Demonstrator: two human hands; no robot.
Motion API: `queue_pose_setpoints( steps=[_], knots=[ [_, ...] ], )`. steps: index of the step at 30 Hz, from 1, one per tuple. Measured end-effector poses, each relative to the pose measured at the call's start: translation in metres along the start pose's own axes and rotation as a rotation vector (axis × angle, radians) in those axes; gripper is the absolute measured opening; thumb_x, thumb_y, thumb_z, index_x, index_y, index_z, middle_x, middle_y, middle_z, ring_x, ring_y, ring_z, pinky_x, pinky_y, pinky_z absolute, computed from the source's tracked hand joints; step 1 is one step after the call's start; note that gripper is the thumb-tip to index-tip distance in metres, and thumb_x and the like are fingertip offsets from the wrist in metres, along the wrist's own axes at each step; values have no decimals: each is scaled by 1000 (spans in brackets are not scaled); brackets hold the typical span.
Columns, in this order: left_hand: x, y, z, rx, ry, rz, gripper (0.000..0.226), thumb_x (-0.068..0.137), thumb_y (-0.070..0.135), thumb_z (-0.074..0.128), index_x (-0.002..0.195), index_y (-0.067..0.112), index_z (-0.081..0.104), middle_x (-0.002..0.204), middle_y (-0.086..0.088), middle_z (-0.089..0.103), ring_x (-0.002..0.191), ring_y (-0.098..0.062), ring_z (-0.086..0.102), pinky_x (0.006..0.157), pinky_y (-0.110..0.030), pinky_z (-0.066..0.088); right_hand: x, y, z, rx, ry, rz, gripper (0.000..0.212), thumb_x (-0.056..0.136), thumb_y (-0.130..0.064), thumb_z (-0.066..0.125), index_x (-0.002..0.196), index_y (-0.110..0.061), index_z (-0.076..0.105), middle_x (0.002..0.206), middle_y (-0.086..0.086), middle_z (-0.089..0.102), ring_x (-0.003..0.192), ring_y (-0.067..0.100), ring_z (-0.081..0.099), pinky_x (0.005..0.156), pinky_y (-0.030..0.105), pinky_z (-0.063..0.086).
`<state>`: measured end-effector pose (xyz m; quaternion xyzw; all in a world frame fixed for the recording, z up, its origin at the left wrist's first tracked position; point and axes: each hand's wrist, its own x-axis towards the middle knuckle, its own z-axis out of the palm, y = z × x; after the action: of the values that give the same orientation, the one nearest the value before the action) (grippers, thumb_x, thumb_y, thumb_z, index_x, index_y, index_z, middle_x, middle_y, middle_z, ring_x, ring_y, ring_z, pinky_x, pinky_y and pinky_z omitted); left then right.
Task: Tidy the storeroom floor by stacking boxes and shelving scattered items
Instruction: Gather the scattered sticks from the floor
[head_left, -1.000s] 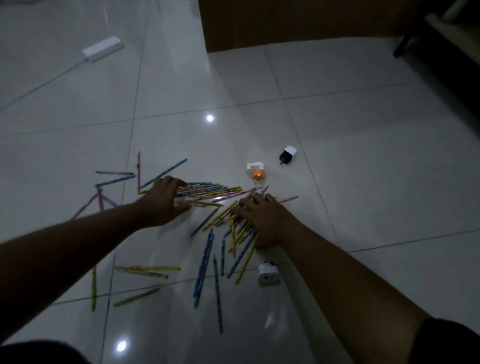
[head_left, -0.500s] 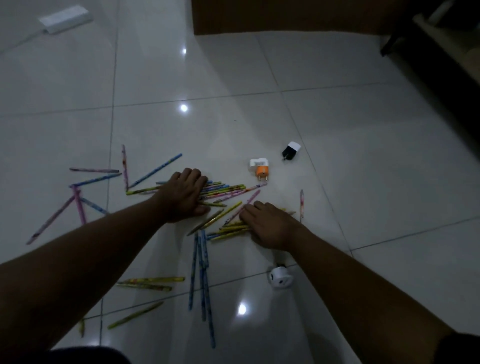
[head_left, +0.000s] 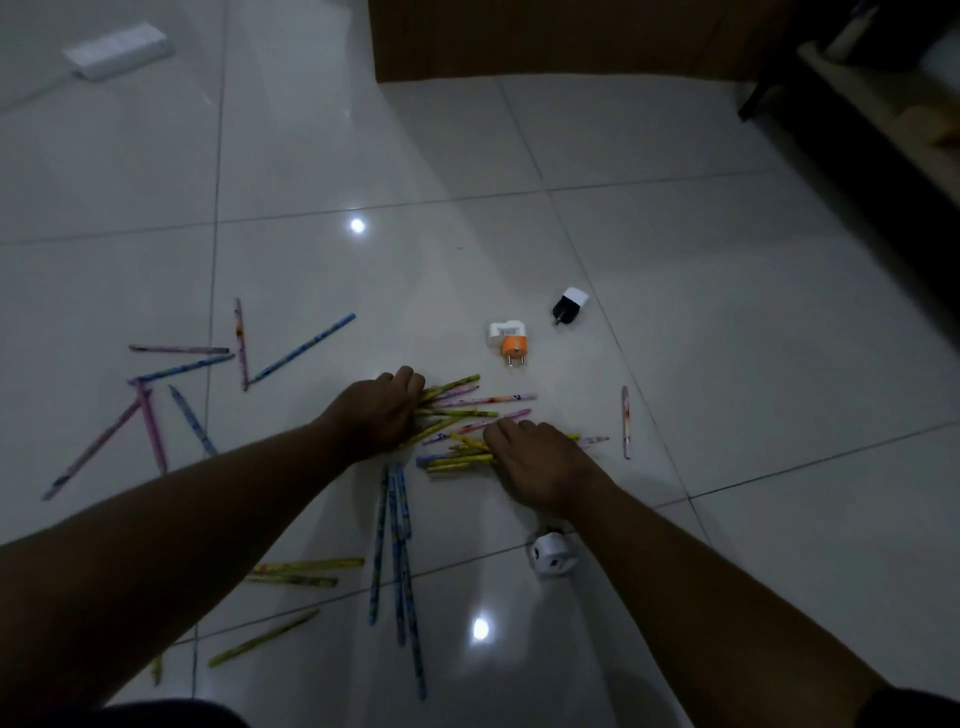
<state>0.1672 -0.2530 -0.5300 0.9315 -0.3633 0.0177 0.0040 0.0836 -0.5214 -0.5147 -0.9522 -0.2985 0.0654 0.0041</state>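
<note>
Pencil bunch (head_left: 460, 410) lies on the tiled floor (head_left: 727, 338) mid-frame, left hand (head_left: 379, 413) fisted round its left ends, right hand (head_left: 540, 462) flat-fingered, pressing on yellow ones just beside, loose pencils (head_left: 301, 347) scattered left and nearer the camera, orange plug (head_left: 511, 343) and black charger (head_left: 570, 305) beyond, white adapter (head_left: 553, 555) by the right wrist.

Both bare forearms reach in from the near edge and converge toward the middle, the left from the near left and the right from the near right. The left hand (head_left: 382, 410) lies knuckles up, a little farther out, its fingers curled into a fist round one end of a bunch of pencils (head_left: 467, 413). The right hand (head_left: 540, 462) is palm down just right of it, fingers fairly straight, their tips pressing on the same pencils.
</note>
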Motion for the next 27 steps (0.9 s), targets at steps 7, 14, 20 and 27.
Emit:
queue_pose_setpoints(
  steps=[7,14,20,27],
  knots=[
    [4,9,0,115,65,-53,41,93,47,39,85,9,53,71,-12,52,43,-28,50,41,-27,24,-25,5,-6,154,34,188,59,84,-22,50,139,-3,46,105,19,63,67,40,62,52,39,45],
    [9,16,-4,160,16,-58,26,89,29,42,85,9,57,72,-12,52,45,-29,51,38,-28,30,-37,-6,-1,140,66,189,38,95,-34,53,126,-15,46,103,9,57,67,36,62,53,39,44],
    [7,14,-4,222,13,-46,29,94,38,45,87,12,56,76,-11,54,51,-28,53,43,-30,22,-36,1,-10,108,-44,116,39,99,-43,57,121,-12,51,113,14,59,85,40,65,61,40,40],
    [10,10,-10,171,-42,12,43,96,49,39,84,11,54,66,-10,53,44,-29,52,44,-30,24,-38,4,-10,74,-77,77,32,94,-16,44,121,-3,55,103,17,63,82,38,66,63,42,47]
  ],
)
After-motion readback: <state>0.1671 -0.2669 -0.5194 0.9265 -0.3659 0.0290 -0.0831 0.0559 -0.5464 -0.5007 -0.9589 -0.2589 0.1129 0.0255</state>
